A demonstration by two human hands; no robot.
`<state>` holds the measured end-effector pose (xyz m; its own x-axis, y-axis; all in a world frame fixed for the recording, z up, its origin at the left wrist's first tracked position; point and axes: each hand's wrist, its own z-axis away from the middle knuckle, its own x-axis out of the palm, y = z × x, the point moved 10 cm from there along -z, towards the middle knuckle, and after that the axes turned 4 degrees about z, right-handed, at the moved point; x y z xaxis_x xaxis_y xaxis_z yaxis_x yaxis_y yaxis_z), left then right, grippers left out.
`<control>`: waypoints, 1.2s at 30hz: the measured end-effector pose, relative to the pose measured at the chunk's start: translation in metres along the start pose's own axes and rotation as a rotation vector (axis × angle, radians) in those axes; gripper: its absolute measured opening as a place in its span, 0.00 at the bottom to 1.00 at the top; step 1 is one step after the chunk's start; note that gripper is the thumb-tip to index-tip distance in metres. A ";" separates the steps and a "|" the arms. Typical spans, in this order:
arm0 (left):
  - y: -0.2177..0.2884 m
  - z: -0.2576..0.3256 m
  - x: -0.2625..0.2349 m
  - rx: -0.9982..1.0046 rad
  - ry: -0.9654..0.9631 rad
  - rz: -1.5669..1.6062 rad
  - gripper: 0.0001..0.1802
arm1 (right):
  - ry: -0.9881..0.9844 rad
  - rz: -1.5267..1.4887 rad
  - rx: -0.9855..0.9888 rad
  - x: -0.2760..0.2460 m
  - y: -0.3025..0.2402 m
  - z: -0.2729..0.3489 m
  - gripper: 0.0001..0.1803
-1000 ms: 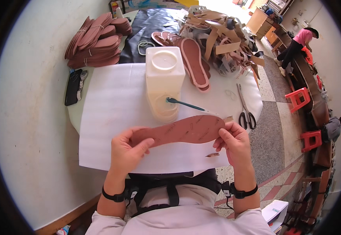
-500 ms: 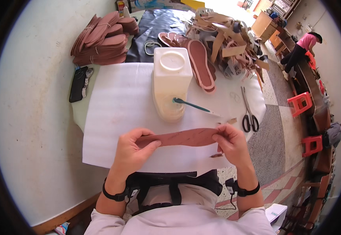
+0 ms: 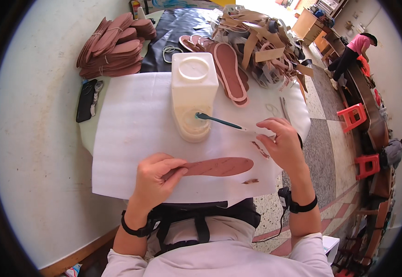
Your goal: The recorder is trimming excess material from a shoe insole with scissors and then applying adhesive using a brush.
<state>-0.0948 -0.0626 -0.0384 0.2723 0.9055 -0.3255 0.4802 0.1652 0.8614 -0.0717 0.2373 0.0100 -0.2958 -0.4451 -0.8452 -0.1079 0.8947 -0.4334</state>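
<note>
Pinched by one end in my left hand (image 3: 158,177) is a reddish-brown insole (image 3: 221,167), held flat above the white sheet. Its far end points right, unsupported. My right hand (image 3: 280,141) is open, thumb and fingers apart around the pale end of a brush handle (image 3: 224,122); whether they touch it I cannot make out. The brush's teal head rests in the opening of a cream plastic jug (image 3: 193,92). Glue-like residue shows around that opening. Small brown scraps (image 3: 250,181) lie on the sheet near my right hand.
Tied stacks of insoles (image 3: 113,46) lie at the back left. More insoles with pale rims (image 3: 230,74) and a heap of straps and offcuts (image 3: 261,44) are behind the jug. A phone (image 3: 86,100) lies left. A person (image 3: 351,55) bends over a far bench; red stools (image 3: 352,117) stand right.
My right hand has let go of the insole and moved up and right to the brush handle. The left hand still holds the insole. My right hand now hides most of the scissors.
</note>
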 end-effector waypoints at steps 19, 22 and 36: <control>0.003 -0.001 -0.003 0.017 0.021 -0.013 0.10 | -0.142 -0.072 -0.001 0.030 -0.010 -0.013 0.07; 0.004 -0.002 -0.002 0.021 0.016 -0.019 0.10 | -0.114 -0.070 -0.051 0.020 -0.014 -0.010 0.09; 0.003 -0.003 0.002 -0.005 -0.003 -0.048 0.11 | 0.128 0.004 -0.167 -0.011 -0.063 -0.006 0.13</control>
<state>-0.0954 -0.0594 -0.0351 0.2518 0.8954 -0.3673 0.4887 0.2099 0.8468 -0.0671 0.1864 0.0484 -0.4135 -0.4427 -0.7956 -0.2590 0.8949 -0.3633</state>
